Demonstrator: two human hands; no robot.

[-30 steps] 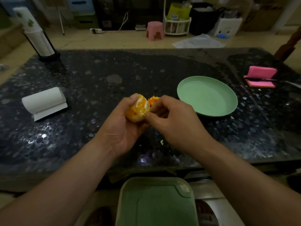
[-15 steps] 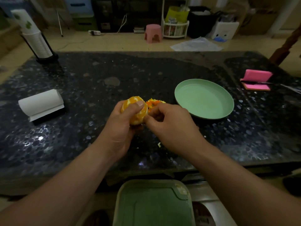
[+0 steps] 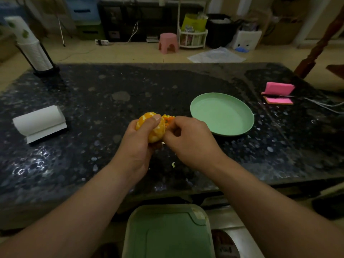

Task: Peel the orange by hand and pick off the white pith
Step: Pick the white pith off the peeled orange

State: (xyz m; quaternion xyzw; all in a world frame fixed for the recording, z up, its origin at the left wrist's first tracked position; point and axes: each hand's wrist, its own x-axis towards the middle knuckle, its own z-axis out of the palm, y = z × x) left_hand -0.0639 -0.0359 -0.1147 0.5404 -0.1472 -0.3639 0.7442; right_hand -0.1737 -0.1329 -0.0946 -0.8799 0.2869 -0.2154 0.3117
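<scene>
- Orange (image 3: 155, 132): mostly peeled, white pith patches showing; held just left of plate (image 3: 222, 113).
- Left hand (image 3: 137, 148): wrapped round orange, thumb on top.
- Right hand (image 3: 188, 138): fingers curled, pinching at orange's plate-side.
- Step, judged: pith-picking; next needs a fine pinch and pull.

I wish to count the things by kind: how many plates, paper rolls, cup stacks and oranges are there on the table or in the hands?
Plates: 1, green plate
Paper rolls: 1, paper roll
Cup stacks: 1, cup stack
Oranges: 1, orange in the left hand
Total: 4
</scene>
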